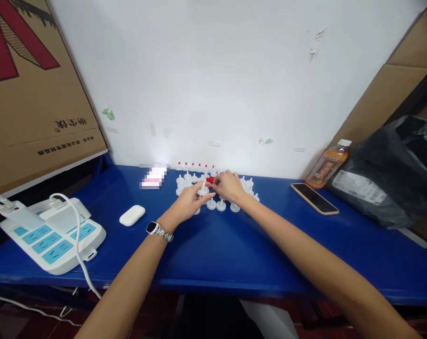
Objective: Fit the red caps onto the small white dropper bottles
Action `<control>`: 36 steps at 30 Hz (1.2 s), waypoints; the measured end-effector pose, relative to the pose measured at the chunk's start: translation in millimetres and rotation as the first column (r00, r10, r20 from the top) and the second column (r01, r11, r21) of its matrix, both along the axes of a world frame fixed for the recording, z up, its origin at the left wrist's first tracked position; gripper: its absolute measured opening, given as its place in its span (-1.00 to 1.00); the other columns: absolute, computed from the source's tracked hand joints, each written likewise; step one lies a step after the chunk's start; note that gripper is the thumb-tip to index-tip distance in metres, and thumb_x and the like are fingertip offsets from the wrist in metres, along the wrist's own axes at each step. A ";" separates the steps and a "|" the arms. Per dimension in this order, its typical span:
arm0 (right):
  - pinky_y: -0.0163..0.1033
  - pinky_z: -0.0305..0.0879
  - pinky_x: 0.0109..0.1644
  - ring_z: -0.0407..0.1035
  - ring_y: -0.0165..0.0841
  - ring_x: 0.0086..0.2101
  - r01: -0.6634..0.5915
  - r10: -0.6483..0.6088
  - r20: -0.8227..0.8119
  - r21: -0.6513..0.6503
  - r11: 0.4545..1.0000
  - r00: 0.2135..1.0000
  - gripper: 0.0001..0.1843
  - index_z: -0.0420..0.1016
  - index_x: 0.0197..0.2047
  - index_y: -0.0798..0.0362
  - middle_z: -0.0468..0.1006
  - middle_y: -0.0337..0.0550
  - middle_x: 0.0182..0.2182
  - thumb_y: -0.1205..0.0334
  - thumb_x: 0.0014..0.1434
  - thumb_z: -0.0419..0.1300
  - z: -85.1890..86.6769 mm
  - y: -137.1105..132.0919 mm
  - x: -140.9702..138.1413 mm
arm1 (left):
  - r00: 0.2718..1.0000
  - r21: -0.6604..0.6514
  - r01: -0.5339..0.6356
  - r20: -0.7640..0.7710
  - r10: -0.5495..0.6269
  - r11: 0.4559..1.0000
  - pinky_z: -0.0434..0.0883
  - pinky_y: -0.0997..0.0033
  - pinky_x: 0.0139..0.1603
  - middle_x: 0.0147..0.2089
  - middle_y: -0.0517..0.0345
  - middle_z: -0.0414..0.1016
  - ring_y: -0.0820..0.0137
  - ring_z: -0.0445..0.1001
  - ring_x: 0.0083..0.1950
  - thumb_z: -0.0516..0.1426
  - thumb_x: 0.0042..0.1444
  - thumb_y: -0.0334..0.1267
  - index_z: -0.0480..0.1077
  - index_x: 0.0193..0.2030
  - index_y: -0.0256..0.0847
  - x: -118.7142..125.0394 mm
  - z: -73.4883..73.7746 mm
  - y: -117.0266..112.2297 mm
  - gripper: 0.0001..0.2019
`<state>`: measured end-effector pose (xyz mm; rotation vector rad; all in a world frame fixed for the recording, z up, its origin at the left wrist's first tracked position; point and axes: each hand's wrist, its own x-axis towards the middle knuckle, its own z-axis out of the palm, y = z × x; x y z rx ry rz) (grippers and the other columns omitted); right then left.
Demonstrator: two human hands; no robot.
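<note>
In front of the wall, my left hand is closed around a white nozzle cap, its narrow spout pointing up. My right hand is just to the right, fingertips pinched beside a small pile of red tip caps. Whatever the right fingers hold, if anything, is too small and covered to make out. Loose white nozzle caps stand on the blue table around both hands, spouts up. Behind them, a row of white nozzle caps with red tips lines the wall.
On the left are a white power strip with cables and a white earbud case. A phone, an orange drink bottle and a black plastic bag lie right. A large cardboard box leans at the left.
</note>
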<state>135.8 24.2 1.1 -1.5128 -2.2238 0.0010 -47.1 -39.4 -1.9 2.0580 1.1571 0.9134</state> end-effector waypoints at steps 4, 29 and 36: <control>-0.19 0.33 -0.15 0.49 -0.26 -0.29 -0.154 0.066 -0.582 -0.103 0.983 0.811 -0.85 0.54 -0.32 0.07 0.64 -0.09 -0.36 0.16 0.17 0.24 6.9 -18.4 7.6 | 1.000 -0.009 -0.004 0.017 0.005 1.000 0.09 0.48 -0.54 -0.55 0.35 0.20 0.48 0.17 -0.59 0.02 0.28 0.06 0.32 0.08 -0.11 2.8 0.1 -1.1 -0.62; -0.30 0.31 -0.36 0.36 -0.43 -0.50 -0.247 0.143 -0.950 0.074 0.966 0.278 -0.61 0.42 -0.48 0.05 0.51 -0.24 -0.53 -0.09 0.09 0.34 -11.3 -73.0 -14.4 | 0.994 0.141 0.036 -0.107 -0.021 0.989 0.23 0.44 -0.38 -0.33 0.25 0.39 0.42 0.36 -0.43 0.06 0.18 -0.25 0.14 0.03 -0.14 19.0 0.5 -9.2 -0.71; -0.32 0.28 -0.39 0.34 -0.44 -0.50 -0.296 0.159 -0.934 0.061 0.953 0.321 -0.64 0.36 -0.43 0.03 0.47 -0.28 -0.52 -0.07 0.12 0.31 -10.4 -71.2 -14.7 | 0.998 0.109 0.034 -0.048 -0.029 0.993 0.31 0.40 -0.35 -0.28 0.22 0.42 0.45 0.38 -0.47 0.06 0.18 -0.25 0.09 0.11 -0.15 20.5 0.0 -9.0 -0.63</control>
